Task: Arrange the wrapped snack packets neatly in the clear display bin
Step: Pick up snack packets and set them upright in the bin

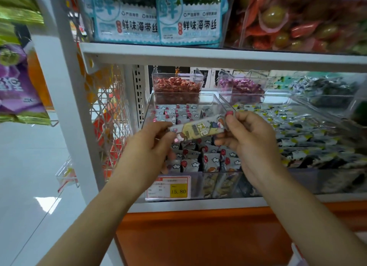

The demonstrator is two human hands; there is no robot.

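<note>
A long pale-yellow snack packet [198,129] with a cartoon print is held level above the clear display bin [206,96]. My left hand [154,144] pinches its left end and my right hand [244,132] pinches its right end. Inside the bin lie several small grey packets [188,162] printed with red balloons and white clouds, in loose rows. More of the long yellow packets [220,183] stand on end behind the bin's front wall. My hands hide part of the bin's middle.
A price tag [168,187] reading 15.80 is fixed to the bin front. A second clear bin [297,126] of dark packets sits to the right. Small bins of red [175,85] and purple sweets [245,86] stand behind. A white shelf [198,54] hangs overhead.
</note>
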